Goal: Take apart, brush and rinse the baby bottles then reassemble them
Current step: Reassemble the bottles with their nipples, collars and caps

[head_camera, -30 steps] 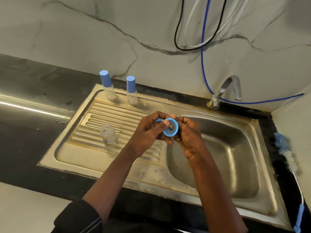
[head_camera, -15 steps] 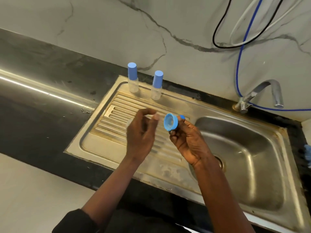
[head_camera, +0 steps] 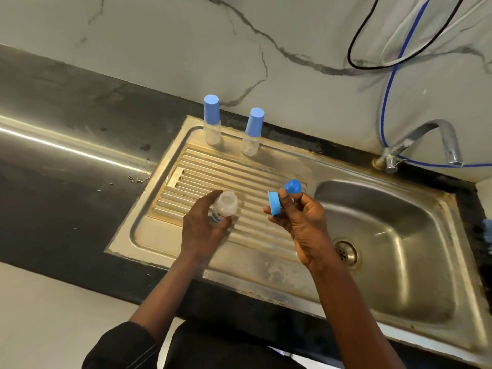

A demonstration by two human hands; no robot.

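My left hand (head_camera: 203,227) grips a small clear bottle body (head_camera: 225,205), open at the top, over the ribbed drainboard (head_camera: 218,171). My right hand (head_camera: 298,217) pinches a blue screw ring (head_camera: 274,206) between thumb and fingers, and a blue cap (head_camera: 292,186) shows behind those fingers. Two assembled bottles with tall blue caps stand upright at the drainboard's back edge, one on the left (head_camera: 212,119) and one on the right (head_camera: 252,131).
The steel sink basin (head_camera: 394,235) with its drain (head_camera: 345,252) lies to the right, under a curved tap (head_camera: 423,139). A blue hose (head_camera: 388,89) and cables hang on the marble wall. A blue brush tip (head_camera: 488,227) peeks in at the right edge. Dark counter (head_camera: 66,198) extends left.
My hands have separated. The left one moved down to the drainboard and took hold of the clear bottle body. The right one keeps the blue ring and cap. The view shifted left.
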